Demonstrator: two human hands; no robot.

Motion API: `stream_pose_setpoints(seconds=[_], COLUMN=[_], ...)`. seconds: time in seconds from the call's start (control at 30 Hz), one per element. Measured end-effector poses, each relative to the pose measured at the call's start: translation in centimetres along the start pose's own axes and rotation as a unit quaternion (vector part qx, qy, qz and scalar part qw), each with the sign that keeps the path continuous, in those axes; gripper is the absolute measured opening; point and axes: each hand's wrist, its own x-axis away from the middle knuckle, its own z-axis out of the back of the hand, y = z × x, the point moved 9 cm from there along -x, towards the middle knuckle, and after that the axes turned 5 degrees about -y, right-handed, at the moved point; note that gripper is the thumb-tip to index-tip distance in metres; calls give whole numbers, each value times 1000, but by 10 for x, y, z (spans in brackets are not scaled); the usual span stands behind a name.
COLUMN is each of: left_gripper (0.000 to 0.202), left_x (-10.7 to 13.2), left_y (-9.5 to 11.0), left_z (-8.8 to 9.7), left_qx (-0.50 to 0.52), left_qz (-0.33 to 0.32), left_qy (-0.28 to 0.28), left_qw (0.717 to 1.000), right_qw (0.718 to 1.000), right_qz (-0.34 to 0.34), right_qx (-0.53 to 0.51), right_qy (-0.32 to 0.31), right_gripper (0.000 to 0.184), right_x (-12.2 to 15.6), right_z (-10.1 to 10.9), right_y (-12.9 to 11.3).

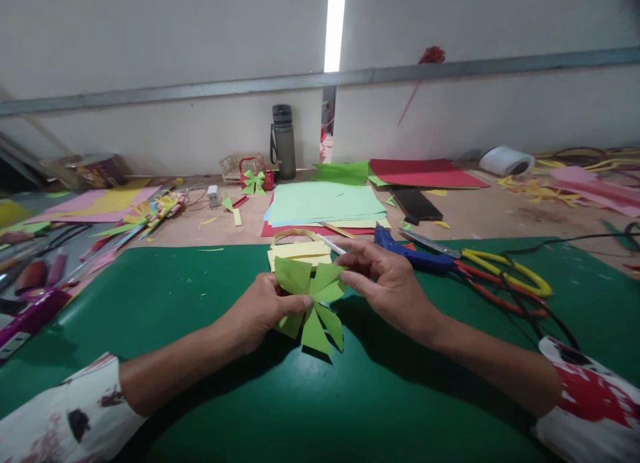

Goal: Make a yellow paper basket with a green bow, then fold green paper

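Observation:
A light green paper bow (pixel 314 301) with folded loops and pointed tails is held just above the dark green mat (pixel 190 296). My left hand (pixel 260 311) pinches it at its middle from the left, fingers closed. My right hand (pixel 385 283) grips the upper right loop between thumb and fingers. Just behind the bow lies a small yellow paper basket (pixel 299 248) with a curved handle.
A blue glue gun (pixel 407 255), yellow-handled and red-handled scissors (pixel 505 276) and black cables lie to the right. Stacked coloured paper sheets (pixel 325 206) sit behind, with a grey bottle (pixel 283 141) and a finished red basket (pixel 256 176). Pens and tools crowd the left edge (pixel 35 283).

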Motion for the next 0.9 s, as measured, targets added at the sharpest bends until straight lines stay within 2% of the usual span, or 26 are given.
stream_pose_setpoints(seconds=[0.13, 0.23, 0.43, 0.6, 0.77, 0.9], left_gripper=[30, 29, 40, 38, 36, 32], left_x=[-6, -9, -10, -10, -12, -13], left_y=[-5, -9, -5, -7, -9, -8], left_z=[4, 4, 4, 2, 2, 6], left_qx=[55, 93, 149, 163, 146, 110], left_qz=[-12, -8, -18, -18, -29, -54], left_qy=[20, 27, 42, 48, 38, 35], left_qw=[998, 995, 988, 985, 988, 992], right_qw=[990, 980, 976, 967, 967, 966], right_qz=[-64, -91, -124, -153, -168, -146], right_qx=[-123, -167, -166, -195, -183, -195], right_qy=[-22, -61, -69, -62, -61, -90], right_gripper=[47, 51, 53, 54, 52, 47], right_x=[-1, 1, 5, 6, 8, 7], right_z=[-7, -18, -23, -26, -26, -29], right_y=[14, 21, 33, 42, 44, 38])
